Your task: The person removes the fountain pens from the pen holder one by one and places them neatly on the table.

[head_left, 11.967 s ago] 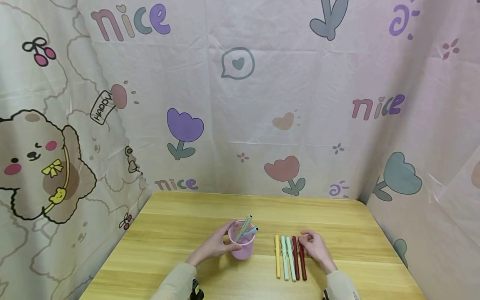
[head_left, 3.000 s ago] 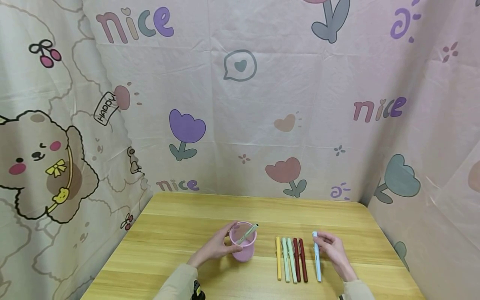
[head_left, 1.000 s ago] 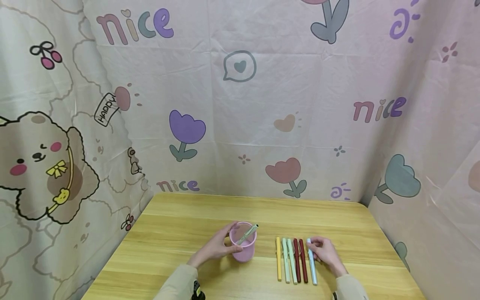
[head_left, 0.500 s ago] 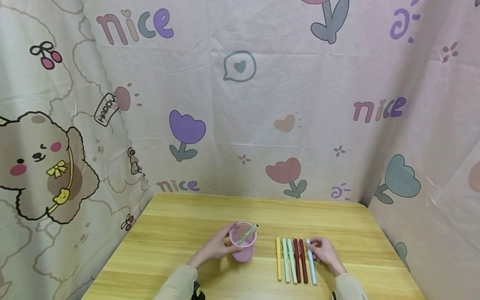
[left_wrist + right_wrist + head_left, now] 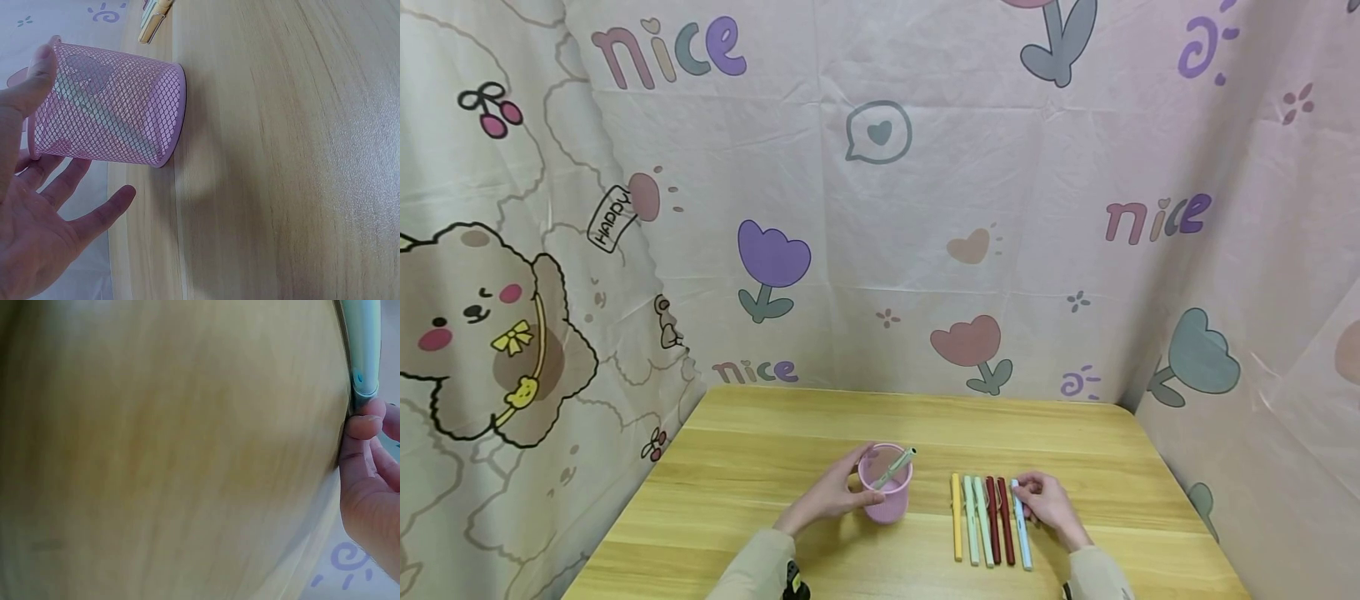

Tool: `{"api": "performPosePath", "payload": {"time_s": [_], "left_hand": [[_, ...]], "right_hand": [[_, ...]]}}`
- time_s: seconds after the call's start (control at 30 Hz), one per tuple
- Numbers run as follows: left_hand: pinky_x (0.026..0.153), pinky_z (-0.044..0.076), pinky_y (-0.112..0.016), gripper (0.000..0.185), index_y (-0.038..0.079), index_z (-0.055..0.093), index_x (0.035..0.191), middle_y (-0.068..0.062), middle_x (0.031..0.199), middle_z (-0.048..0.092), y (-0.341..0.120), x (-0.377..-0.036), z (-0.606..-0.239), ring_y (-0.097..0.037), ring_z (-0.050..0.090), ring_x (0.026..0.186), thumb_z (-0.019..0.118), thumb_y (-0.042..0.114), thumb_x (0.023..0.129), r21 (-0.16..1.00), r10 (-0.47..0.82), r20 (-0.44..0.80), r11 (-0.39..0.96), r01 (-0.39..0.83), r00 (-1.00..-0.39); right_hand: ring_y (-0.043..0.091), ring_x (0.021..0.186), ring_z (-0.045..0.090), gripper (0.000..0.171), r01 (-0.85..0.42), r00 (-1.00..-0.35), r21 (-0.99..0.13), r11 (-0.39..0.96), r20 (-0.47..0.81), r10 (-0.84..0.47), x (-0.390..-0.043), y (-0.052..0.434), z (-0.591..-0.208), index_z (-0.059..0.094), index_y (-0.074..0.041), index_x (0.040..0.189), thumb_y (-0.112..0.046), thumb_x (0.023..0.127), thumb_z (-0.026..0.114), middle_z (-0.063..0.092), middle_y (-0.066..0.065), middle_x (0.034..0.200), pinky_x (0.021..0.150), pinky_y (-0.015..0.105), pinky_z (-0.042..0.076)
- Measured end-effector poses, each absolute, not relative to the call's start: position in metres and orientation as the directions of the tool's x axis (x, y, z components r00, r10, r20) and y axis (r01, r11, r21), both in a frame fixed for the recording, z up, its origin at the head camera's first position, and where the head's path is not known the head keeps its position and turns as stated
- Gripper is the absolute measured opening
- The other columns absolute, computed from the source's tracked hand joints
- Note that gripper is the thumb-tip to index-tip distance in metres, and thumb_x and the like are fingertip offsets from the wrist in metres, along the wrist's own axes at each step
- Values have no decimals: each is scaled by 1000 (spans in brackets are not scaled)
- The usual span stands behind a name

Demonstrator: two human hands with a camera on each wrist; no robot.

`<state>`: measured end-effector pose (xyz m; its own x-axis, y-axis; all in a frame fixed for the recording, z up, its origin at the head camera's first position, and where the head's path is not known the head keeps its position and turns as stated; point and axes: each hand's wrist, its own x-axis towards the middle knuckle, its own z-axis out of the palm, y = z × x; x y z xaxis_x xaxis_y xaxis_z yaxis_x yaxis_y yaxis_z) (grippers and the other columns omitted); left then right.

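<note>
**A:** ok so where are we at? Our left hand (image 5: 833, 497) is wrapped loosely around the pink mesh cup (image 5: 886, 493), thumb up near the rim and fingers along the side, basically steadying it on the desk (image 5: 820, 417). One grey-green pen (image 5: 895, 467) leans inside it.

**B:** yep, and our right hand (image 5: 1047, 507) is down at the pen row. Fingertips are curled onto the light blue pen (image 5: 1022, 525), which lies flat on the desk at the right end of the row, just beside the two dark red pens (image 5: 1000, 529). The right wrist view shows a fingertip pressed against the pen's end, so we'd call it a light pinch, not a full grab.

**A:** the row reads yellow pen (image 5: 956, 517), two pale green pens (image 5: 977, 529), then the reds, then blue. All parallel, close together.

**B:** so our guess is we're at the lining-up step, nudging blue snug against the reds. Next move probably calls for letting go without rolling it, then reaching over to the cup for the pen leaning there.
</note>
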<state>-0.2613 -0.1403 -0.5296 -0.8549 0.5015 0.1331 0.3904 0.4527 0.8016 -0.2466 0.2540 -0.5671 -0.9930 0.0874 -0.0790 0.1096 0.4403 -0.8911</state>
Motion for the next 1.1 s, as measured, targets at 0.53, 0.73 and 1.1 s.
{"api": "performPosePath", "payload": {"time_s": [0.53,0.73,1.1], "left_hand": [[109,44,-68,96,-4,26,156,-29,154,42,-141,-261,-529,-50,49,135,79,35,86,797,501,131,460,391,-856],[110,43,-67,96,-6,26,155,-29,153,43,-141,-261,-529,-49,50,134,79,35,86,791,505,143,459,405,-851],[110,43,-68,94,-4,27,155,-29,152,44,-140,-261,-529,-49,51,134,79,34,86,794,508,145,453,406,-849]], "right_hand": [[13,51,50,25,122,-991,-885,450,-86,99,-247,252,-567,63,10,116,-3,94,63,57,5,69,41,21,42],[13,50,49,25,118,-992,-885,451,-83,97,-247,252,-568,63,10,116,-3,94,63,57,4,67,40,20,42],[13,51,49,26,130,-991,-884,449,-100,90,-245,252,-566,63,8,118,-5,95,63,59,6,70,41,21,42]]}}
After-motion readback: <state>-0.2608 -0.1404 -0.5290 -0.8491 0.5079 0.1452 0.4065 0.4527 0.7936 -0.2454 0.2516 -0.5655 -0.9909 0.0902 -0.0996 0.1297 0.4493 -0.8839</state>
